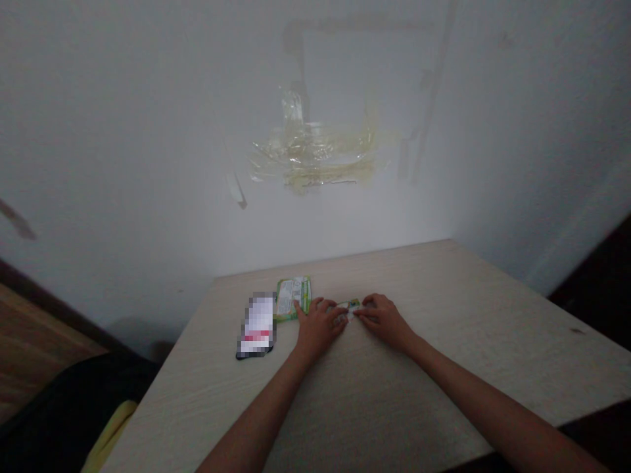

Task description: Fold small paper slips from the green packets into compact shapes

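Observation:
A small packet or piece of printed paper, white with green, lies on the table between my two hands; my fingers hide much of it. My left hand rests palm down, thumb stretched out to the left, with its fingertips on the packet's left side. From the right, my right hand has its fingers bunched together at the packet's right edge, in what looks like a pinch. Beside my left thumb lies a larger green and white printed packet, its lower right corner by the thumb.
A phone with a blurred, lit screen lies left of the larger packet. The pale wooden table meets a wall that carries clear, yellowed tape. Dark and yellow cloth is down at the left, beyond the table edge.

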Demonstrator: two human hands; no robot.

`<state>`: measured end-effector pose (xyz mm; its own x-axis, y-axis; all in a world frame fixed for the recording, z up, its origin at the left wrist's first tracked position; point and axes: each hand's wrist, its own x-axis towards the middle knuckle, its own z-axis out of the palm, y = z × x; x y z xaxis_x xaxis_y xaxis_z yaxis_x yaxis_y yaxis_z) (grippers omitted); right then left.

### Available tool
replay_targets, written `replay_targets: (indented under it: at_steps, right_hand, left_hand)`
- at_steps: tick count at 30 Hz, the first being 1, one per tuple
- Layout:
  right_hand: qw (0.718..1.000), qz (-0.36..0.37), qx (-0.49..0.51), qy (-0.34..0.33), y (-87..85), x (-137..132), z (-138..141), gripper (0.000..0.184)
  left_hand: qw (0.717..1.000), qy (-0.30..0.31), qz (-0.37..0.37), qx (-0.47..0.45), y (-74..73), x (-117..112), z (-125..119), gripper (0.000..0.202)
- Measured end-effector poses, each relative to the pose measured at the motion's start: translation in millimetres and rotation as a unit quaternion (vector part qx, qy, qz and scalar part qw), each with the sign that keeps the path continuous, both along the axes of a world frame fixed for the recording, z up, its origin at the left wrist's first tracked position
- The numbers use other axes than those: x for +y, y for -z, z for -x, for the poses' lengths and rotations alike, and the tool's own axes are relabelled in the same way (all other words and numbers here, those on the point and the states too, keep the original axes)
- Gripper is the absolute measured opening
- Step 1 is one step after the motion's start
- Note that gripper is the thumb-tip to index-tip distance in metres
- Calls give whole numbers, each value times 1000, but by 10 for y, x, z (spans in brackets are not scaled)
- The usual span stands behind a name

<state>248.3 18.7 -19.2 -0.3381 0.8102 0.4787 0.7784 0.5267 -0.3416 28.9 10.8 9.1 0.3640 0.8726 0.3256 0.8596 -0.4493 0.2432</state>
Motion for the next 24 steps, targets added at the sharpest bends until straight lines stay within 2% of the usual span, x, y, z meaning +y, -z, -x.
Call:
replay_targets:
  at_steps: [12, 24]
  right_hand:
    - [1000, -9, 6, -6, 2, -4, -13, 20]
    - [999, 7, -1, 35, -26, -22, 10, 19]
  left_hand:
    - [1000, 0, 5, -11, 19, 26, 5, 24]
    - [1000, -1, 3, -14, 31, 26, 6, 23]
